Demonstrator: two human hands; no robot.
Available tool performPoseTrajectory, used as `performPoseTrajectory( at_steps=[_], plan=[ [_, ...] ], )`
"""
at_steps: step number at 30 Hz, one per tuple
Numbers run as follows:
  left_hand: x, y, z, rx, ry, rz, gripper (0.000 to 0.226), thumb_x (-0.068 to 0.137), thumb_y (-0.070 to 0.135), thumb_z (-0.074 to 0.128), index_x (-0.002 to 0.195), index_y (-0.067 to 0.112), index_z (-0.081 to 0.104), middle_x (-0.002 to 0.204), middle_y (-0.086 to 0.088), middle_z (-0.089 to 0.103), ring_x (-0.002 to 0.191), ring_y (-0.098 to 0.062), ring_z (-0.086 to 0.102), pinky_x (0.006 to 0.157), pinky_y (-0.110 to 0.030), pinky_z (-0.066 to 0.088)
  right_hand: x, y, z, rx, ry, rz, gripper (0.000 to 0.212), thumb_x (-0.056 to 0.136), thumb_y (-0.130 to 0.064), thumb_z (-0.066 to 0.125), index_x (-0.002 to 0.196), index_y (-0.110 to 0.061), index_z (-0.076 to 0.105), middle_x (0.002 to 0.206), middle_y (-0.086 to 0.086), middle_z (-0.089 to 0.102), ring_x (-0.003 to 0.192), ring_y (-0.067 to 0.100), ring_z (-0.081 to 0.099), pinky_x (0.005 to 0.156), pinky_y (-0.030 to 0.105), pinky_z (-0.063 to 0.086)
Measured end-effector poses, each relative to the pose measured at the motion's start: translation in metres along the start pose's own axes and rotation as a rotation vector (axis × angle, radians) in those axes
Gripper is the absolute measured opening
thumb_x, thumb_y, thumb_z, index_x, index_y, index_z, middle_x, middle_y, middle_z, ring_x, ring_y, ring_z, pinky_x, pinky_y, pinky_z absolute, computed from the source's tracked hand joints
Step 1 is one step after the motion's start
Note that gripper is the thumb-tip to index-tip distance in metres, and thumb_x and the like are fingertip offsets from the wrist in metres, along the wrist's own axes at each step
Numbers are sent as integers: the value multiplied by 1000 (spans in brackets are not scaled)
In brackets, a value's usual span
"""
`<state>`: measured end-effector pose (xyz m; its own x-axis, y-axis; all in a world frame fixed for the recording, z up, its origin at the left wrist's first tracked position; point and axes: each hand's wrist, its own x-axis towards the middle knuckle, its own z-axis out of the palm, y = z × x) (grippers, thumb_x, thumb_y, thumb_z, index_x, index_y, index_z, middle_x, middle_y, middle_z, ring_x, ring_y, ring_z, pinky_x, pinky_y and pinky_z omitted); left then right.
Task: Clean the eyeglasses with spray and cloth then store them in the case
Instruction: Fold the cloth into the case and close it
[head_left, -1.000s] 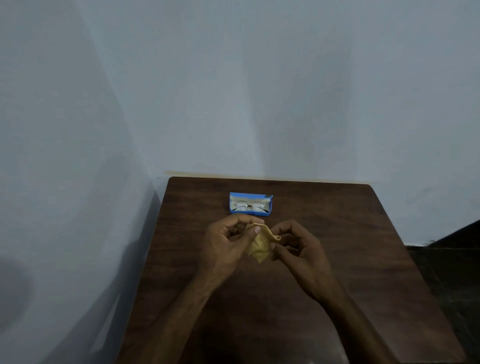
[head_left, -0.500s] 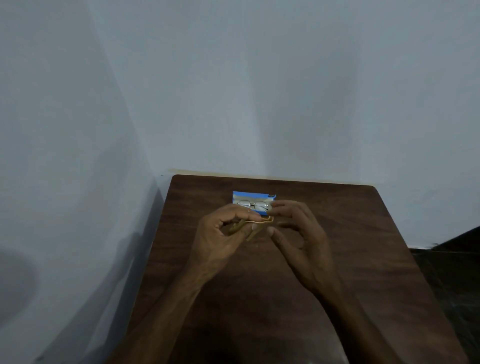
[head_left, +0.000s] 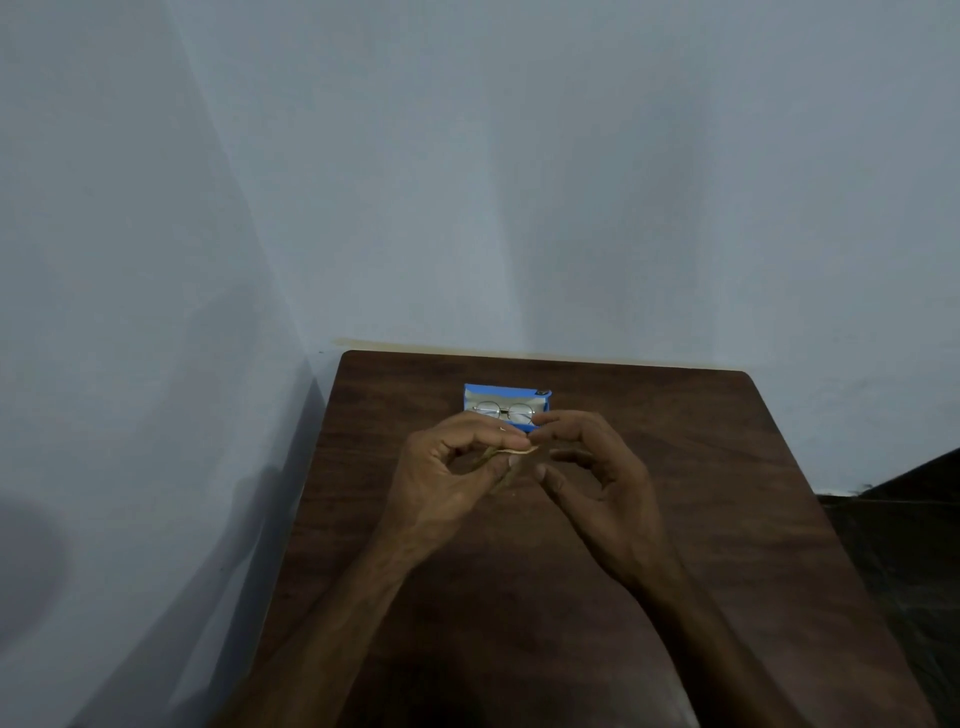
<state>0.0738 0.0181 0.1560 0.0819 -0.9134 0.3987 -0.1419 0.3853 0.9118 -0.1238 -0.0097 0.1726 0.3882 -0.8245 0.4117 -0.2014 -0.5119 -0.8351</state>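
A dark wooden surface (head_left: 727, 493) is seen pushed into the corner of pale walls (head_left: 519, 182). Near its far edge an open blue case (head_left: 506, 396) is laid, and round-rimmed eyeglasses (head_left: 504, 411) are seen lying folded inside it. Just in front of the case, a folded yellow cloth (head_left: 511, 454) is pinched in the grip of the left hand (head_left: 452, 483), between thumb and forefinger. The right hand (head_left: 602, 483) is held close beside it, fingers curled, its fingertips (head_left: 543, 420) near the cloth's end; whether contact is made cannot be told.
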Motion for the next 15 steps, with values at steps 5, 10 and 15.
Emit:
performPoseTrajectory(
  at_steps=[5,10,15],
  plan=[
    [4,0,-4,-12,-15,-21,20,85,11,83,104,13,83,108,0,80,106,-18,75,96,-33,60,5,0,1,32,-34,49,23,90,-11,77,111,-21,72,129,-6,65,129,24,61,95,46,59],
    [9,-2,-9,18,-27,-71,26,84,1,83,104,17,82,108,2,79,108,-18,74,98,-34,60,12,-4,4,59,-35,61,18,88,-21,75,106,-21,71,130,-10,64,130,18,60,99,35,58],
    [12,0,-13,-2,-4,-65,32,83,-4,83,102,22,82,108,3,78,109,-16,73,98,-29,58,14,1,9,12,11,45,15,87,-9,76,100,-16,73,126,-9,66,125,21,63,97,43,59]
  ],
)
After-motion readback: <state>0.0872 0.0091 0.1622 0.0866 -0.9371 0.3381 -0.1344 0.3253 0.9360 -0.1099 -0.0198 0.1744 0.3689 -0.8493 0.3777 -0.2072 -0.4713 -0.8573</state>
